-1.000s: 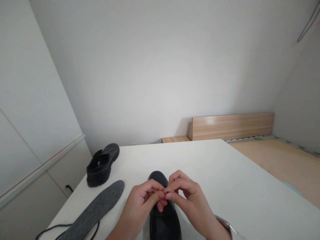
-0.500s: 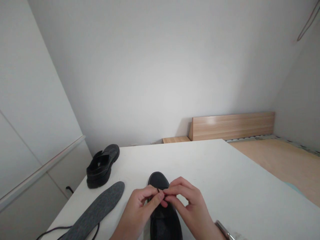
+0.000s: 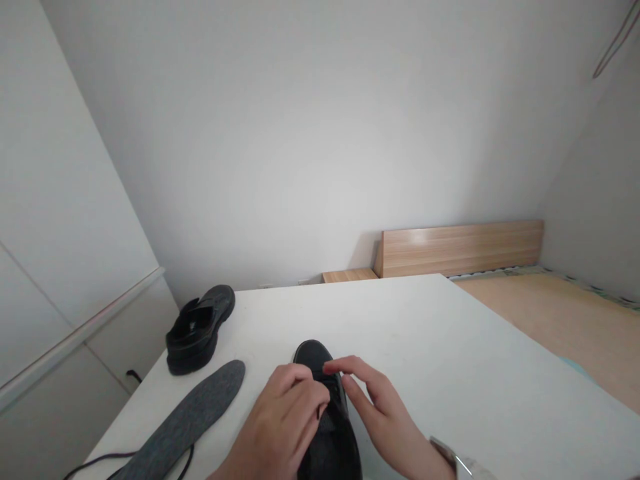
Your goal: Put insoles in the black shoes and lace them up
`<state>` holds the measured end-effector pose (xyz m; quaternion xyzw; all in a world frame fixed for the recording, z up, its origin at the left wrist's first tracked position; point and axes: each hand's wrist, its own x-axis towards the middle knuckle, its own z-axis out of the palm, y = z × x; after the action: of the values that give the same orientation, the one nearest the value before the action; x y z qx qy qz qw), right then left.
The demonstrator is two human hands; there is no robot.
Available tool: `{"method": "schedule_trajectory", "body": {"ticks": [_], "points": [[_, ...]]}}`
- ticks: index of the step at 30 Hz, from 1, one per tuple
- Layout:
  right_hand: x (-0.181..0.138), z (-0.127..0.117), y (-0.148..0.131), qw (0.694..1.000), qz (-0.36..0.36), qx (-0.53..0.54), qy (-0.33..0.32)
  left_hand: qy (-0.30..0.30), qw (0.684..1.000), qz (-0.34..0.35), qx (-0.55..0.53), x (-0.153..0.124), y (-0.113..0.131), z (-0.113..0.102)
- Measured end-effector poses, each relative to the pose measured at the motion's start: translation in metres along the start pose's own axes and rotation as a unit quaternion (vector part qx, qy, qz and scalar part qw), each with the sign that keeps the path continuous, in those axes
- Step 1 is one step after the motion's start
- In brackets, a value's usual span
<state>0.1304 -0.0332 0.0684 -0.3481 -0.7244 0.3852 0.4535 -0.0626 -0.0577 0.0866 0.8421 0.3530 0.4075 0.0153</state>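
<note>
A black shoe [image 3: 330, 447] lies in front of me, toe pointing away, its opening toward me. My left hand [image 3: 287, 417] is closed above the left side of its upper, back of the hand up. A short, thin dark end, apparently a shoelace [image 3: 319, 412], pokes out from its bent fingers. My right hand [image 3: 373, 400] is at the shoe's right side with thumb and index finger apart; the index fingertip is at the upper behind the toe cap. Nothing shows between those fingers. The left hand covers part of the eyelet area.
A grey felt insole [image 3: 187, 423] lies to the left, with a black lace [image 3: 113, 456] partly under it. Beyond it, a second black shoe [image 3: 200, 330] stands near the left edge of the white table [image 3: 400, 320]. A wooden headboard [image 3: 460, 250] and bed [image 3: 540, 307] are behind, right.
The hands, pinched together over the shoe before, have parted. My left hand has rolled over, back upward, and drawn slightly nearer; the right fingers have spread. The view has shifted slightly.
</note>
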Motion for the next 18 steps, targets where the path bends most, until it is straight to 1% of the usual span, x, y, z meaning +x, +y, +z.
{"method": "schedule_trajectory", "body": {"ticks": [1,2,3,5,8,10,12,14,16,18], "points": [[0.003,0.001,0.001,0.999,0.029,0.021,-0.025,0.012,0.997,0.057,0.049,0.000,0.001,0.000],[0.006,0.002,0.001,0.997,0.050,0.040,-0.046,0.023,0.991,0.100,0.091,0.001,0.002,-0.001],[0.008,0.003,0.000,0.994,0.066,0.055,-0.060,0.035,0.983,0.128,0.125,0.002,0.003,-0.001],[0.012,0.005,-0.002,0.990,0.093,0.085,-0.062,0.063,0.973,0.147,0.166,0.002,0.002,-0.001],[0.014,0.006,-0.005,0.988,0.116,0.100,-0.034,0.109,0.972,0.120,0.173,0.001,-0.001,0.000],[0.012,0.005,-0.006,0.993,0.103,0.055,0.009,0.128,0.976,0.084,0.155,-0.002,-0.004,-0.001],[0.009,0.000,-0.003,0.996,0.069,-0.016,0.049,0.110,0.985,0.039,0.129,-0.007,-0.007,-0.003],[0.005,-0.009,0.005,0.994,0.044,-0.068,0.072,0.083,0.991,-0.010,0.103,-0.016,-0.011,-0.007],[-0.001,-0.019,0.015,0.992,0.045,-0.088,0.084,0.063,0.993,-0.061,0.078,-0.027,-0.015,-0.011],[-0.006,-0.026,0.024,0.990,0.065,-0.078,0.096,0.048,0.992,-0.108,0.047,-0.036,-0.018,-0.014]]}}
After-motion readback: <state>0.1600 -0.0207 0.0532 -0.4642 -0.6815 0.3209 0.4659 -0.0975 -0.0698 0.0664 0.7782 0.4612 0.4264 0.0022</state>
